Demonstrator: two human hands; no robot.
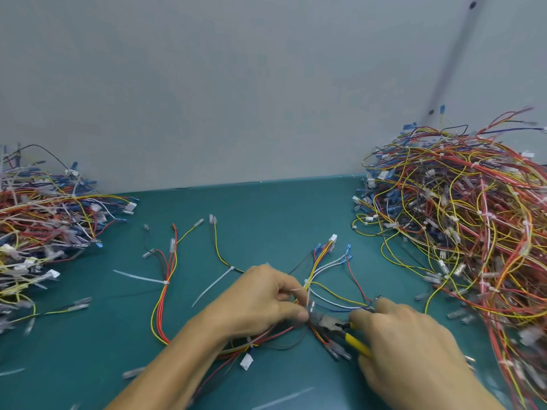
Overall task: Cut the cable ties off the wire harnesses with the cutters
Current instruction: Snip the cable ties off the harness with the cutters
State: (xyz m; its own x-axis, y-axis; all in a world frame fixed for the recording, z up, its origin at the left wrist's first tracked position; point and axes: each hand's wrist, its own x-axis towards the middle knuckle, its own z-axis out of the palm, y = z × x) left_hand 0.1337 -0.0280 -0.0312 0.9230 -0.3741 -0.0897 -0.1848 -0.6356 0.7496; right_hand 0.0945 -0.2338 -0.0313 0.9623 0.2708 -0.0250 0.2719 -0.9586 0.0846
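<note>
While the right hand (408, 335) holds the yellow-handled cutters (340, 327) in a closed grip, the left hand (260, 300) pinches the wire harness (321, 261) beside a white cable tie (307, 284), on the green surface (266, 208). Beyond, a left heap (44, 226) and a right heap (458, 217) of harnesses flank them.

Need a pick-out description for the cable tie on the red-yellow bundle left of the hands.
On the green mat, look left of the left hand to the loose red-and-yellow bundle. The cable tie cinches it where the wires fan out, white tail pointing left; the neighbouring tie sits on a black-yellow pair, tail slanting down-left.
</note>
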